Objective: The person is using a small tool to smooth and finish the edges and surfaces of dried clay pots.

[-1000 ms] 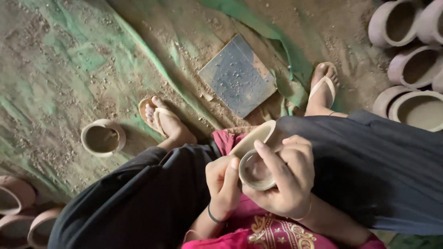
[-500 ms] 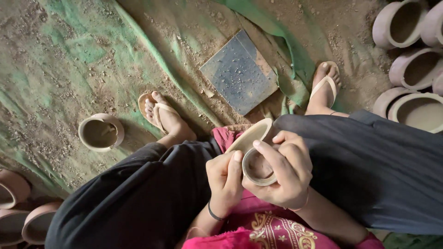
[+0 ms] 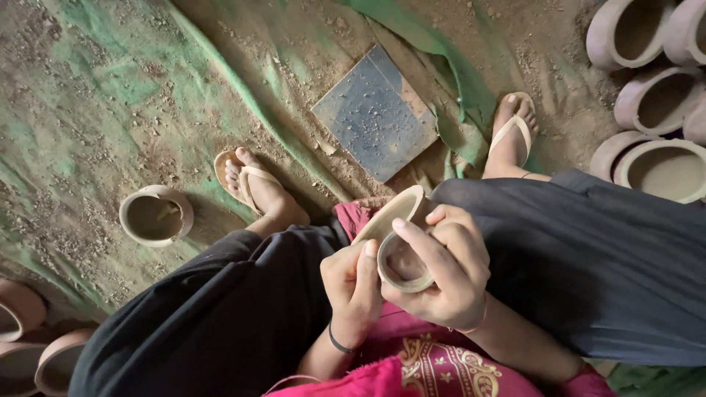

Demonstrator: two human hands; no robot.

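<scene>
In the head view I sit with a small unfired clay cup (image 3: 403,263) held over my lap. My right hand (image 3: 448,276) wraps around the cup from the right, fingers curled over its rim. My left hand (image 3: 351,290) presses against the cup's left side, its thumb lying up along the rim. A larger shallow clay bowl (image 3: 393,213) rests tilted on my lap just behind the cup, touching my right hand's fingers.
A single clay pot (image 3: 156,215) stands on the dirty green tarp (image 3: 110,110) at left. A dark square tile (image 3: 375,112) lies ahead between my sandalled feet. Several clay pots (image 3: 654,103) crowd the upper right, more clay pots (image 3: 29,345) the lower left.
The cup has stayed between both hands; my fingers have shifted slightly around its rim and the view has drifted a little.
</scene>
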